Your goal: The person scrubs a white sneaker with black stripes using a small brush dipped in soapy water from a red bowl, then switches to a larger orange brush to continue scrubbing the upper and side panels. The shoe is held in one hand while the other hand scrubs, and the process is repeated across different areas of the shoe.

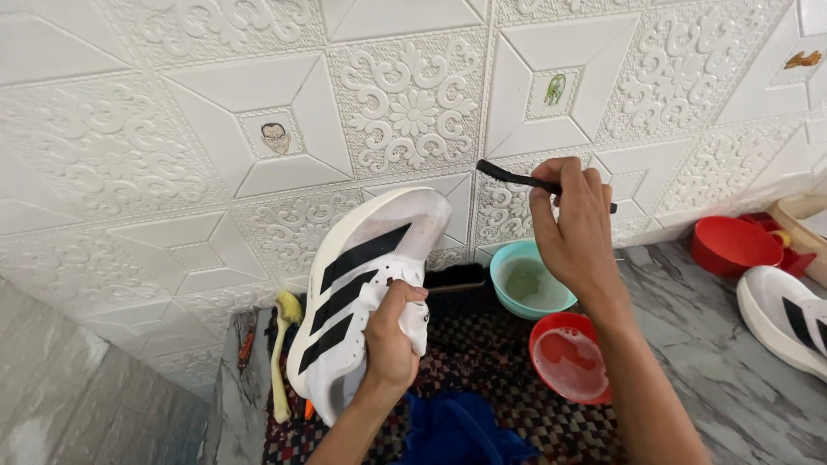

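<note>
My left hand [392, 336] grips a white sneaker [366, 284] with three black stripes, held up on end with its toe toward the wall. Raised beside the toe of the shoe, my right hand [573, 228] holds a thin black brush [517, 179]; its head points left and stays apart from the shoe. Below that hand stand a teal bowl [527, 280] with cloudy liquid and a red bowl [568, 357] with soapy water.
A dark woven mat [500, 405] lies on the marble floor with a blue cloth [461, 430] on it. A yellow brush [282, 344] lies at the left. The second white sneaker [784, 319] and a red container [732, 245] sit at the right. An embossed white wall stands close behind.
</note>
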